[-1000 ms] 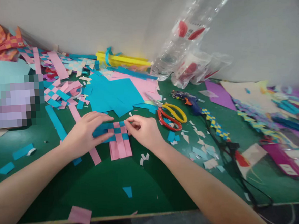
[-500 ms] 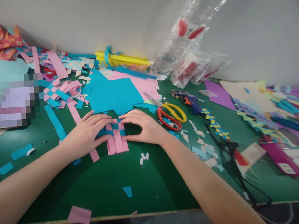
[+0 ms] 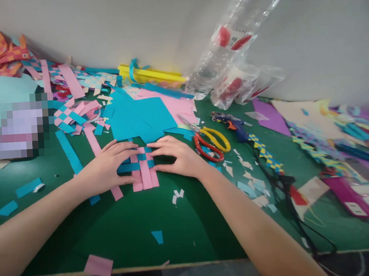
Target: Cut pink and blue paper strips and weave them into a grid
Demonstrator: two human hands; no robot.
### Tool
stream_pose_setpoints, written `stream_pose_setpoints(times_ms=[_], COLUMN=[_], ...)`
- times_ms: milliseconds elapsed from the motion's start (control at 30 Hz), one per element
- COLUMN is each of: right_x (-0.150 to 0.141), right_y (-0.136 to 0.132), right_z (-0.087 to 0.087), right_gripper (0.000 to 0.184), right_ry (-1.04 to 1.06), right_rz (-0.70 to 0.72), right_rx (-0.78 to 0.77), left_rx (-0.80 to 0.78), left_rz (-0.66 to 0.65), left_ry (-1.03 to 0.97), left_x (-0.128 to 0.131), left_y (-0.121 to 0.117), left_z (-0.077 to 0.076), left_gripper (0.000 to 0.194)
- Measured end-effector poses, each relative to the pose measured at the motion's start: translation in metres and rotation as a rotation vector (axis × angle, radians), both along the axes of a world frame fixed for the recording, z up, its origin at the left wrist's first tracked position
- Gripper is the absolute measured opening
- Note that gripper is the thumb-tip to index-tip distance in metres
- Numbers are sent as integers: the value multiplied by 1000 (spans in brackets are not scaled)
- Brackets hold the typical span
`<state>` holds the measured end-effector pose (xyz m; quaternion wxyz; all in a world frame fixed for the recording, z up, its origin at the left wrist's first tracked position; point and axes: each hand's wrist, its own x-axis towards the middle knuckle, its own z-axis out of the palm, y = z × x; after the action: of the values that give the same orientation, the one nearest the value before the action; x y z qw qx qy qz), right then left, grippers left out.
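Observation:
Pink paper strips point(image 3: 146, 180) lie side by side on the green table, with blue paper strips point(image 3: 128, 168) woven across them. My left hand point(image 3: 101, 166) rests at the left of this small weave, fingers stretched and thumb apart, the tips touching its left side. Opposite, my right hand point(image 3: 176, 157) has its fingertips and thumb tip at the right edge, spread with a gap between them. Part of the weave's left side is hidden beneath my left fingers. A long pink strip point(image 3: 92, 139) and a long blue strip point(image 3: 69, 151) run under or behind my left forearm.
Scissors point(image 3: 210, 142) with red and yellow handles lie right of my right hand. Beyond are a glue gun point(image 3: 233, 124) with its cord and a plastic bottle point(image 3: 237, 37). Blue sheets point(image 3: 142, 115) lie behind the weave. Woven scraps point(image 3: 67, 116) fill the left back.
My left thumb has moved down and away from the middle of the weave, so more of the blue strips shows. My right hand has barely moved.

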<state>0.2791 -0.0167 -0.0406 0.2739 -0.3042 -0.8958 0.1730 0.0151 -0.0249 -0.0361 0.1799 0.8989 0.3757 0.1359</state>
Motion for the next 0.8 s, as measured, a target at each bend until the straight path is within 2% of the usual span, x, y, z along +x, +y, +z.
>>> stream_pose_setpoints(times_ms=[200, 367, 600, 800], right_x=[0, -2, -5, -7], right_y=[0, -2, -2, -3], right_z=[0, 2, -1, -4], right_gripper=[30, 33, 28, 27], right_ry=[-5, -23, 23, -6], right_rz=[0, -1, 36, 38], right_rx=[-2, 19, 50, 27], left_rx=[-26, 18, 94, 99], left_rz=[3, -1, -22, 14], left_ry=[-14, -13, -70, -43], left_x=[-1, -1, -3, -3], left_y=[0, -1, -1, -1], left_z=[0, 1, 5, 4], left_gripper=[65, 71, 49, 53])
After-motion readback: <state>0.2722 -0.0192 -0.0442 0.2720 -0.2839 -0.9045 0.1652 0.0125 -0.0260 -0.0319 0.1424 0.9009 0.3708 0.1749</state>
